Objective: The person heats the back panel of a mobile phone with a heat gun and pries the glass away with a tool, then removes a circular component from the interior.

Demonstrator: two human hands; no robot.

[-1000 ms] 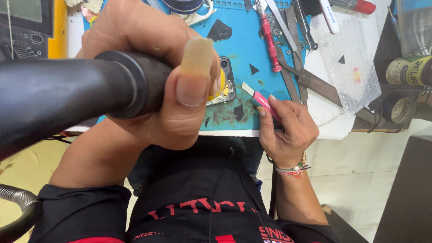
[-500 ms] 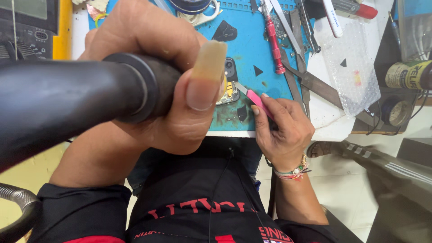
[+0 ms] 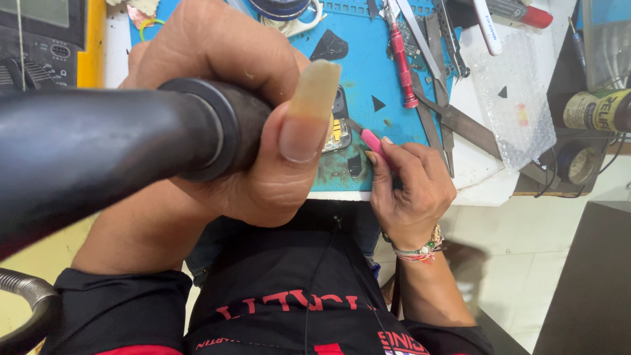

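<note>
Black and thick, the tool handle was fully wrapped by the fingers of the left hand, very close to the camera. The right hand pinched a pink-handled tool, its tip at the small circuit board. The board lay on the blue mat, near its near edge. To the right, metal tweezers and a red screwdriver crowded the mat, leaving little free room.
</note>
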